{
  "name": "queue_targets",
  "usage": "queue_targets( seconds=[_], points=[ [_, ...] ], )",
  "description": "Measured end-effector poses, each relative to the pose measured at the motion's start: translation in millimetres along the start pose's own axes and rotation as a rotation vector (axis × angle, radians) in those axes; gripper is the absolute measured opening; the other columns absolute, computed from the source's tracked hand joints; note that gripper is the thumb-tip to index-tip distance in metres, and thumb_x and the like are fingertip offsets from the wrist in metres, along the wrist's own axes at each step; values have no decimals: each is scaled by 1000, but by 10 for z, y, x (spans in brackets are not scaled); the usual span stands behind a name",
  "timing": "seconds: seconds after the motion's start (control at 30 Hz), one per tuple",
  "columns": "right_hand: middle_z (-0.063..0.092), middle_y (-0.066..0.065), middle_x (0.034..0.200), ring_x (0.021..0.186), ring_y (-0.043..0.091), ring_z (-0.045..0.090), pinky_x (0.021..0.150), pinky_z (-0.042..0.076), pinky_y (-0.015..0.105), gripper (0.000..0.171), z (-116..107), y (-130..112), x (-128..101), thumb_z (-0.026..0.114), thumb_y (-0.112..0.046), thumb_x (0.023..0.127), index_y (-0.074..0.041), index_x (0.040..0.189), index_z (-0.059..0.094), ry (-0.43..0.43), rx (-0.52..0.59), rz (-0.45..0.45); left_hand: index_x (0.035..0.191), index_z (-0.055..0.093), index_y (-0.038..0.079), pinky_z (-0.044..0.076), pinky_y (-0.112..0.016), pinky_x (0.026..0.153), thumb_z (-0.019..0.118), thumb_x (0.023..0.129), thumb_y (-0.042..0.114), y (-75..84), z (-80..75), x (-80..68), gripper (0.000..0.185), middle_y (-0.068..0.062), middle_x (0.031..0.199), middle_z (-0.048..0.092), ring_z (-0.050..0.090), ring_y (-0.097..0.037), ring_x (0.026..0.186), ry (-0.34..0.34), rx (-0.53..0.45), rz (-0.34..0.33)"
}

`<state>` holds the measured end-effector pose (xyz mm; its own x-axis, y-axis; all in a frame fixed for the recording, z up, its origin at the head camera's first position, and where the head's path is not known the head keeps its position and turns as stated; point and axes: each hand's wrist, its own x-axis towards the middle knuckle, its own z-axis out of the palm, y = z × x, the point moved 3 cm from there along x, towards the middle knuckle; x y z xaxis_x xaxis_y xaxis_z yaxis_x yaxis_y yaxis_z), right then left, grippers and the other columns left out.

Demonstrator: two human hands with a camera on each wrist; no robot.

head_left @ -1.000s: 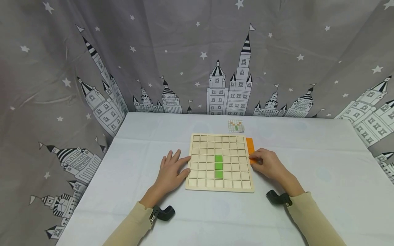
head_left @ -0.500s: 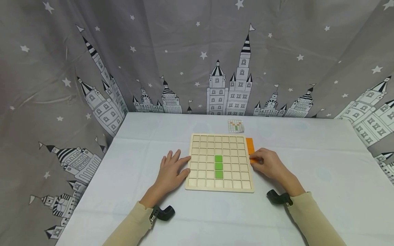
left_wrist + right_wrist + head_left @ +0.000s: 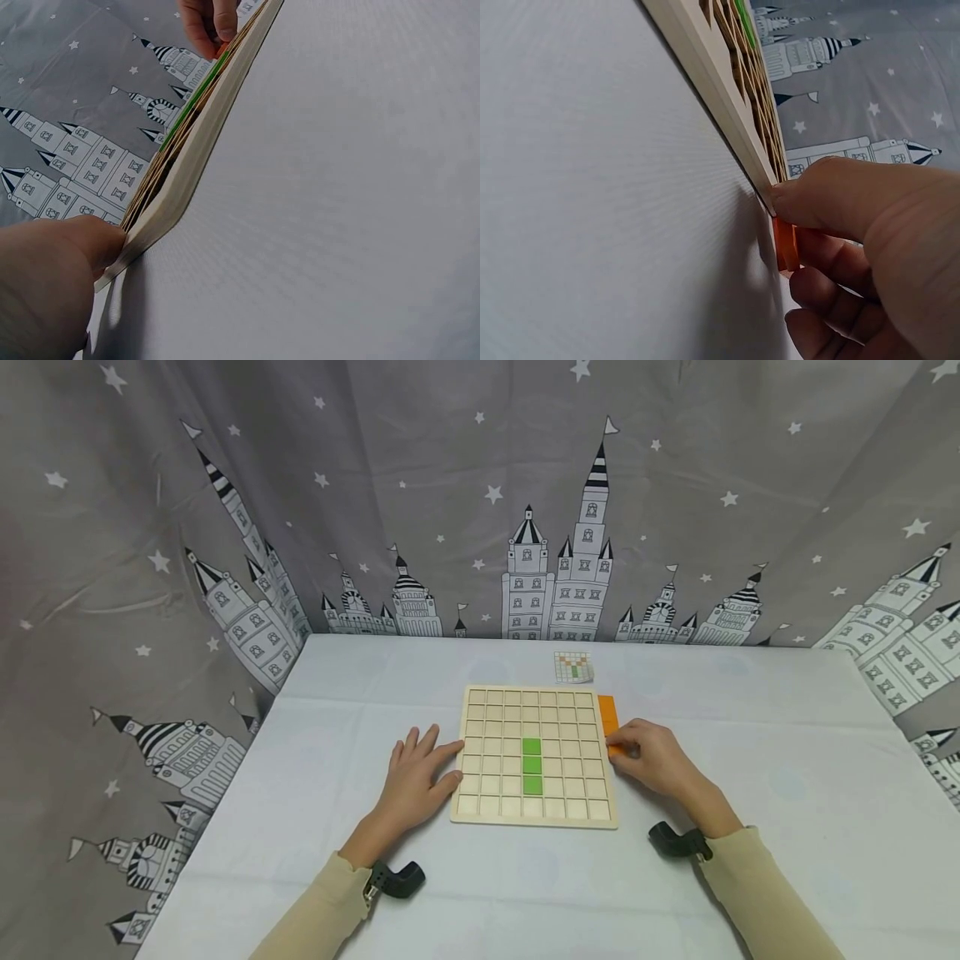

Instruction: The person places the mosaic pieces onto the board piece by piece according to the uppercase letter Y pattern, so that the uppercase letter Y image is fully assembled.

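Left hand [image 3: 414,781] lies flat on the worktop [image 3: 300,760], fingers straight, tips touching the left edge of the wooden grid board [image 3: 536,754], centre frame. Three green tiles [image 3: 532,766] sit in a column mid-board. Right of the board, a row of orange tiles [image 3: 608,714] lies against its edge; right hand [image 3: 651,759] pinches the near end, grip clamped on it. Small pattern card [image 3: 574,667] beyond, upper centre. Castle-print curtain [image 3: 225,527] behind.

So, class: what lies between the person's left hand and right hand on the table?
In the head view, the wooden grid board spans the stretch between the left hand and right hand, with three green tiles in a column in its cells.
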<state>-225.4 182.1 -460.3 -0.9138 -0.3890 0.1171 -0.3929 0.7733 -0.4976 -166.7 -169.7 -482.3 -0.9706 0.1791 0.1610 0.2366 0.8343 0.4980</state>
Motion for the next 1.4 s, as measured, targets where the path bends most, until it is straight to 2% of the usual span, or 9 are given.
queue_targets(
  seconds=[0.33,0.7,0.97,1.4],
  points=[
    [67,7,92,78,16,53,68,46,29,20,-8,-106,75,74,-7,81,-3,100,75,13,26,-52,133,61,19,14,-70,112,61,92,32,-21,-2,-4,42,-23,153,36,20,-50,145,6,-1,-2],
    [67,7,91,75,14,50,66,42,27,20,78,-282,280,74,-9,82,-2,100,74,-15,46,-101,134,60,19,13,-69,113,61,92,32,-10,0,8,43,-23,154,35,18,-50,146,4,-6,-6],
    [69,10,97,79,16,57,71,48,31,20,139,-417,403,72,-6,81,-2,101,74,-5,71,-167,133,61,19,13,-69,113,61,92,32,4,-2,22,43,-23,154,36,19,-50,145,-2,-1,-3],
    [70,11,100,86,22,63,76,54,35,21,210,-644,583,70,-8,84,-3,103,75,-42,63,-171,133,60,19,13,-69,113,61,92,32,13,3,7,43,-23,154,36,19,-50,145,0,-3,0]
  ],
)
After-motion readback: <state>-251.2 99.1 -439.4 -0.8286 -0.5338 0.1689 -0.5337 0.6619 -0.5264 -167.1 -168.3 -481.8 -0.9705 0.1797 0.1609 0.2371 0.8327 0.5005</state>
